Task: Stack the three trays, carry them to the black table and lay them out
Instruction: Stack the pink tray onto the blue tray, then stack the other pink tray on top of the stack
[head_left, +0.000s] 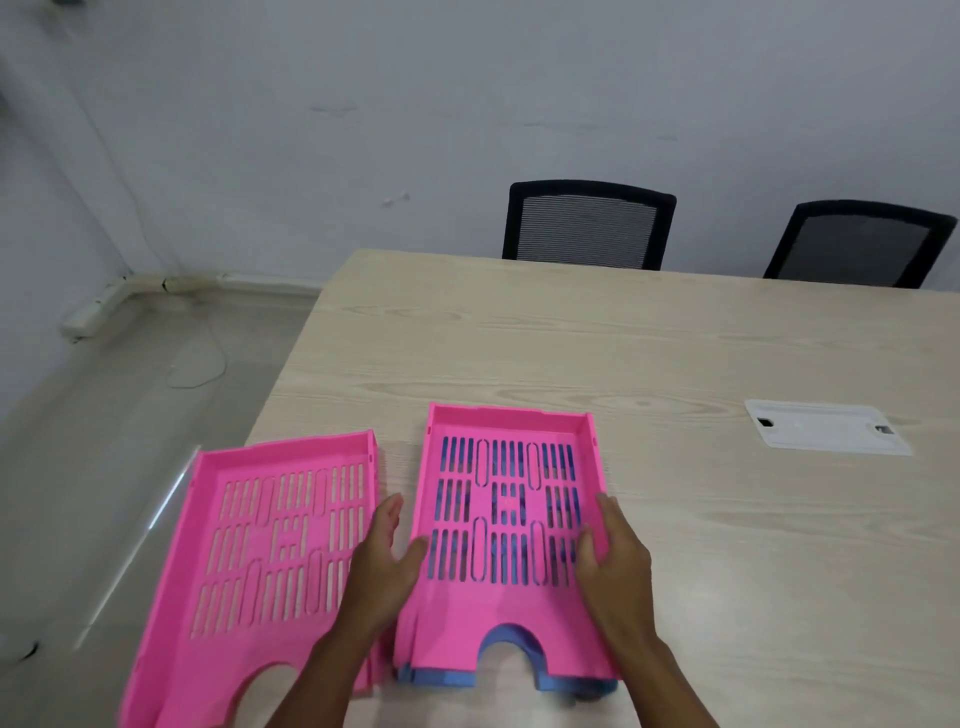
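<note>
While the pale wood-grain tabletop fills most of the view, all three trays lie near its left edge, towards the near-left corner. A pink tray sits nested on a blue tray, whose blue shows through the slots of the pink floor and pokes out beneath the curved cut-out at the near end. Just beside this pair, to the left, lies a second pink tray flat on the tabletop, turned slightly askew, its left rim reaching about to the tabletop's left edge.

The left hand is held open with the fingers spread, in the gap between the two pink trays; its thumb lies against the left wall of the stacked pink tray, and it grips nothing. The right hand is on the right wall of that same tray, the thumb reaching inside over the slotted floor and the fingers down the outer side; whether it is truly clamped on the wall or only resting there cannot be told.

Further right on the tabletop, well apart from the trays, a white cable hatch is set flush into the surface. Two black mesh-backed chairs stand along the far edge, against a grey wall.
</note>
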